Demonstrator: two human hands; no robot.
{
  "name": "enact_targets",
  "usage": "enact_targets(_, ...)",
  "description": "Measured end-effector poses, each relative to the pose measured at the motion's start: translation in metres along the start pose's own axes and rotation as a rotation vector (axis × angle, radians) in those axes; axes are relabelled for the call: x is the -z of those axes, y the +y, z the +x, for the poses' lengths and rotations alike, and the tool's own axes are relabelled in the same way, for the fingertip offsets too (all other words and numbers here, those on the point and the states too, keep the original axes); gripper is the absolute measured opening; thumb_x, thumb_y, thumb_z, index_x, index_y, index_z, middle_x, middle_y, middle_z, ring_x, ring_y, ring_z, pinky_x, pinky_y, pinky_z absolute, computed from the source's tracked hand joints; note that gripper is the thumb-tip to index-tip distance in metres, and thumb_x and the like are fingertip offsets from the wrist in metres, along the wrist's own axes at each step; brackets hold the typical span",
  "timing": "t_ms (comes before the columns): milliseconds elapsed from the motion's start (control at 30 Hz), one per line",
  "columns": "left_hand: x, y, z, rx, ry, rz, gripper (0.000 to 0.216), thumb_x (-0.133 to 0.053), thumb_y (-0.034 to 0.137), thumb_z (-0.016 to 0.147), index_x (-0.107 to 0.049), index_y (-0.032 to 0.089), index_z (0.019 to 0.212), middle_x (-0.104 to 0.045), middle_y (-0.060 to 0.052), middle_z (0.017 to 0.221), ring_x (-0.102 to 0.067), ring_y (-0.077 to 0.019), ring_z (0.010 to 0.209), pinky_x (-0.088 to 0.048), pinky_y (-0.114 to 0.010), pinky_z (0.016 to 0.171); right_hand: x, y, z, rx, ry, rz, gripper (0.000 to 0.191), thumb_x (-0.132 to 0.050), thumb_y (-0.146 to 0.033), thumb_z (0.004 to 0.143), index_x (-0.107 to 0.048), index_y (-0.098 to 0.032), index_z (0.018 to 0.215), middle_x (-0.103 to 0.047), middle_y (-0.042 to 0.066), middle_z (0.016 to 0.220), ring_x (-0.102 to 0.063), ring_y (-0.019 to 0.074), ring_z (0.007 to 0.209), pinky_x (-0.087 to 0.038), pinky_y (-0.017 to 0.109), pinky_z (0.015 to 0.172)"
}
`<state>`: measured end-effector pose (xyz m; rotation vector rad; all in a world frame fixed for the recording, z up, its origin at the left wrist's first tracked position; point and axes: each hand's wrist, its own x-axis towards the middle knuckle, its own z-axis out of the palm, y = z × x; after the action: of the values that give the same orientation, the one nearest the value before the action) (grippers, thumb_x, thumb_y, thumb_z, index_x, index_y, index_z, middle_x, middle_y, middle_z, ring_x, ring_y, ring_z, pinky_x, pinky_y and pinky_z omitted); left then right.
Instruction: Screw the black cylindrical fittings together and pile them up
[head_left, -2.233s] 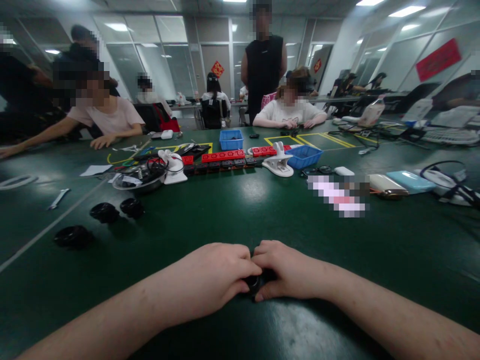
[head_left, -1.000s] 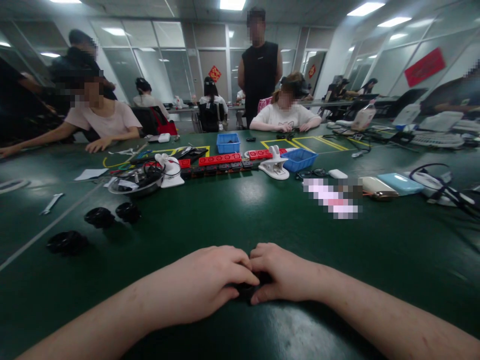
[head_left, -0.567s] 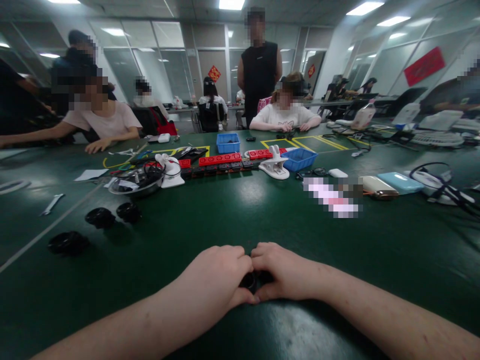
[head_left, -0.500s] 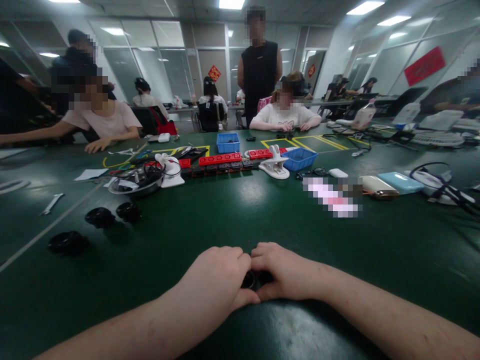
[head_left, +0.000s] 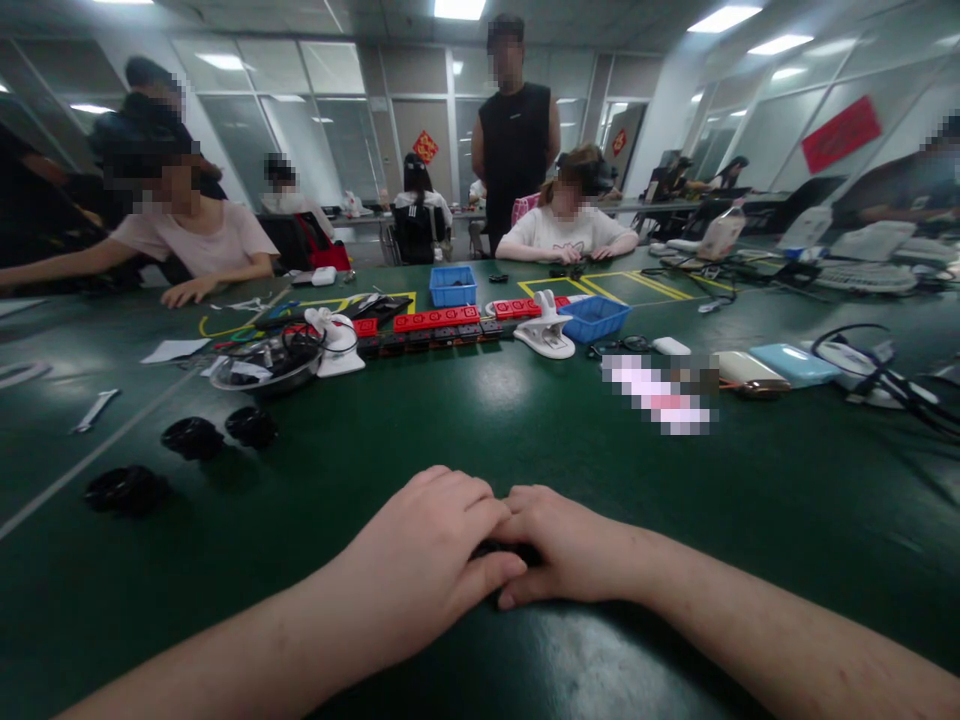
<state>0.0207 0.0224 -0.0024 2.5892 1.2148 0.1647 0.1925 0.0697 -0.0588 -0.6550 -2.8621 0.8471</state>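
A green table (head_left: 480, 430) is spanning the foreground. Beyond it, a person (head_left: 516, 150) in a black sleeveless top is standing, while a co-worker in pale pink (head_left: 206, 240) and a co-worker in white (head_left: 559, 230) are sitting along its edges. Across the middle, a row of red sockets (head_left: 435, 318) is running from side to side. A metal bowl (head_left: 296, 377), heaped with dark items, is lying near its left end; one blue bin (head_left: 454, 297) is standing just behind the row, and another blue bin (head_left: 600, 325) is sitting beside a white clamp (head_left: 546, 330) at the right. Near the table's front edge, my left hand (head_left: 450, 540) is curving over from one side and meeting my right hand (head_left: 574, 545), its thumb crossing toward the right thumb. Three black ring-shaped parts (head_left: 193, 437) are lying well apart from my hands, to the left, and an open-ended wrench (head_left: 96, 410) is resting farther left. Between my palms, just above the tabletop, a black part (head_left: 491, 548) is showing only as a dark sliver: my right fingers are gripping it, but whether my left fingertips are pressing on it too, I cannot tell.
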Motion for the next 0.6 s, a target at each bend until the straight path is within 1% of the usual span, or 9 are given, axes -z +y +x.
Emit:
enact_targets(33, 0.004, -0.002, -0.002, -0.041, -0.022, -0.073, 0.017, -0.047, 0.026, 0.089, -0.061, 0.020, 0.098, -0.062, -0.002, 0.098, -0.055, -0.0190, 0.092, -0.041, -0.033, 0.083, 0.000, 0.000, 0.000, 0.001, 0.001, 0.003, 0.029, -0.066, -0.036, 0.073, -0.063, -0.019, 0.096, -0.061, 0.003, 0.087, -0.052, 0.0174, 0.082, -0.037, 0.030, 0.075)
enact_targets(133, 0.013, -0.006, -0.006, -0.100, -0.082, -0.214, 0.023, -0.046, 0.014, 0.089, -0.060, 0.023, 0.105, -0.061, 0.001, 0.107, -0.054, -0.0133, 0.098, -0.038, -0.024, 0.088, 0.000, 0.000, 0.000, 0.002, 0.008, -0.007, 0.032, -0.069, -0.037, 0.070, -0.063, -0.019, 0.095, -0.061, 0.003, 0.088, -0.052, 0.0178, 0.084, -0.037, 0.029, 0.075)
enact_targets(267, 0.012, -0.012, -0.008, -0.100, -0.144, -0.243, 0.031, -0.049, 0.008, 0.086, -0.059, 0.024, 0.109, -0.060, 0.002, 0.111, -0.052, -0.0124, 0.103, -0.036, -0.022, 0.091, 0.001, -0.001, 0.000, -0.013, -0.002, -0.029, 0.030, -0.068, -0.037, 0.071, -0.063, -0.019, 0.095, -0.060, 0.003, 0.084, -0.052, 0.0173, 0.081, -0.037, 0.028, 0.071)
enact_targets(367, 0.008, -0.013, -0.006, -0.100, -0.185, -0.224, 0.029, -0.051, 0.007, 0.084, -0.061, 0.023, 0.106, -0.062, 0.001, 0.106, -0.055, -0.0134, 0.097, -0.039, -0.022, 0.085, 0.001, -0.002, -0.001, -0.019, -0.010, -0.021, 0.027, -0.068, -0.037, 0.071, -0.063, -0.019, 0.091, -0.058, 0.002, 0.081, -0.051, 0.0166, 0.079, -0.036, 0.027, 0.068)
enact_targets(467, 0.005, -0.011, -0.003, -0.095, -0.190, -0.152, 0.024, -0.053, 0.009, 0.084, -0.064, 0.022, 0.101, -0.062, -0.001, 0.096, -0.057, -0.0151, 0.089, -0.041, -0.023, 0.078, 0.002, -0.002, 0.000, -0.023, -0.006, -0.001, 0.027, -0.070, -0.036, 0.069, -0.063, -0.019, 0.088, -0.058, 0.001, 0.080, -0.050, 0.0163, 0.078, -0.035, 0.027, 0.069)
enact_targets(600, 0.003, -0.005, -0.001, -0.025, -0.199, -0.057, 0.019, -0.059, 0.016, 0.082, -0.064, 0.022, 0.099, -0.059, -0.002, 0.089, -0.056, -0.0175, 0.081, -0.042, -0.026, 0.068, 0.002, -0.002, 0.000, -0.030, -0.002, 0.003, 0.027, -0.070, -0.036, 0.069, -0.063, -0.019, 0.089, -0.058, 0.001, 0.081, -0.050, 0.0161, 0.079, -0.035, 0.027, 0.070)
